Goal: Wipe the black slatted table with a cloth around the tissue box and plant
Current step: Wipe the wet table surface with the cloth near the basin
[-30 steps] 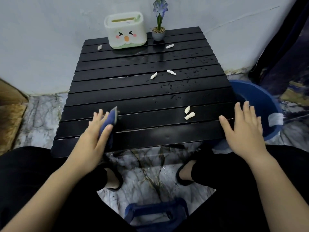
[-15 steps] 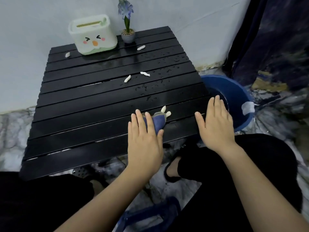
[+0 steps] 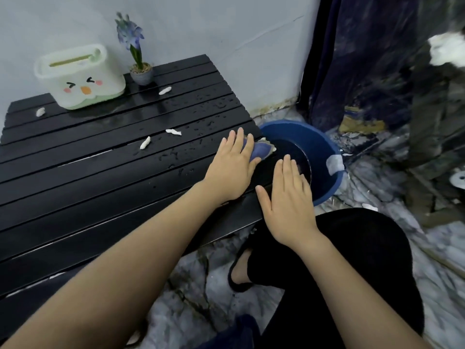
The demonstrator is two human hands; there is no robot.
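Note:
My left hand [image 3: 232, 167] presses a blue cloth [image 3: 261, 150] flat at the right edge of the black slatted table [image 3: 100, 182]. Two white scraps peek out at the cloth's far tip, right at the table's edge. My right hand [image 3: 286, 200] rests open, fingers spread, on the table's near right corner beside the cloth. The pale green tissue box [image 3: 80, 76] with a face and the potted purple plant [image 3: 139, 59] stand at the back of the table by the wall. Several white scraps [image 3: 145, 142] and water drops lie on the slats.
A blue basin [image 3: 324, 159] sits on the floor right against the table's right edge, below the cloth. A dark curtain [image 3: 364, 71] hangs at the right. My knees, in black trousers, and a sandalled foot are below the table's front edge on the marbled floor.
My left hand has swept the cloth from the table's near left across to its right edge, pushing two white scraps along. My right hand stayed at the right corner.

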